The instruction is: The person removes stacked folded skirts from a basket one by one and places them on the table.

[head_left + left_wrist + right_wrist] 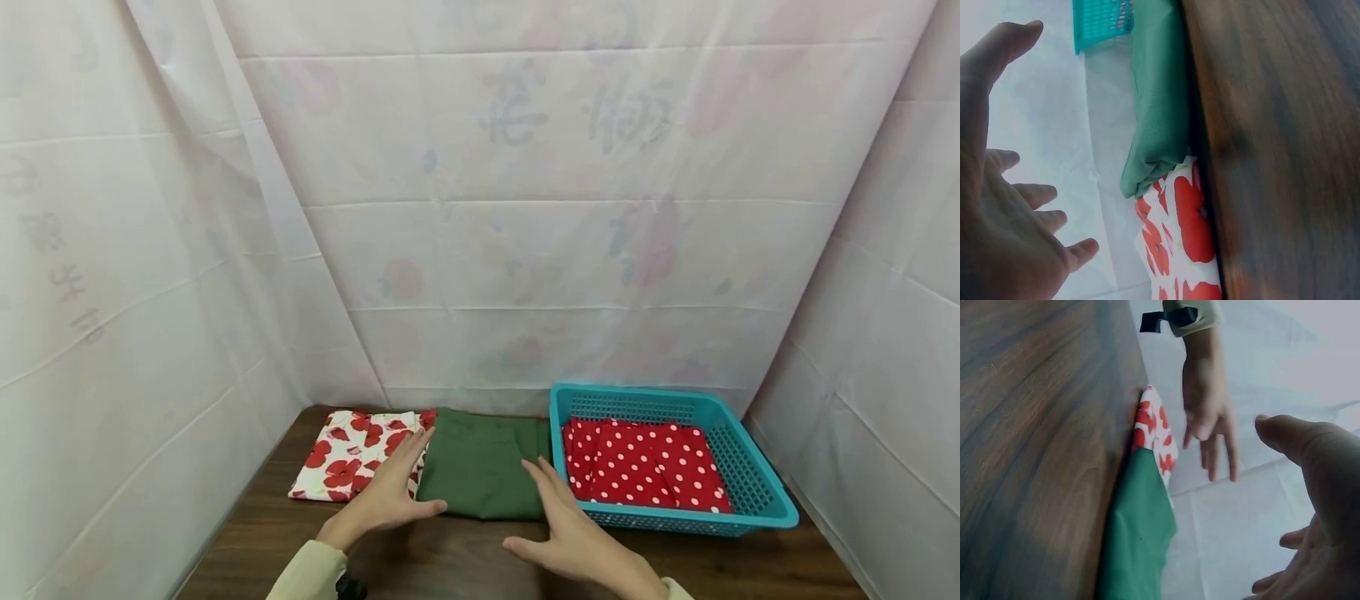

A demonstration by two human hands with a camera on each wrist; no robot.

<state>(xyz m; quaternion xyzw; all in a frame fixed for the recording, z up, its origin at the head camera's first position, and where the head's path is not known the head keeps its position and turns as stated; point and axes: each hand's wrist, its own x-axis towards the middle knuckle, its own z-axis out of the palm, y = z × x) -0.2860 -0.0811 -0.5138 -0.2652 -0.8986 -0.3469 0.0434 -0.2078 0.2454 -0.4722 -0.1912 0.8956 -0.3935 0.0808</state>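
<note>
My left hand (386,493) hovers with fingers spread at the left side of a folded green cloth (483,467), overlapping a white cloth with red flowers (352,458) in the head view. My right hand (566,529) is held out opposite, fingers spread and thumb apart, near the green cloth's right side. Neither hand holds anything. In the left wrist view the left palm (1010,231) stays apart from the green cloth (1160,94). The right wrist view has both hands raised above the wooden table, with the green cloth (1141,531) lying below them.
At the right stands a turquoise plastic basket (765,475) with a folded red polka-dot cloth (645,467) inside; its left wall is close against the green cloth. The dark wooden table (457,562) is enclosed by white printed curtains (525,250) at the back and sides.
</note>
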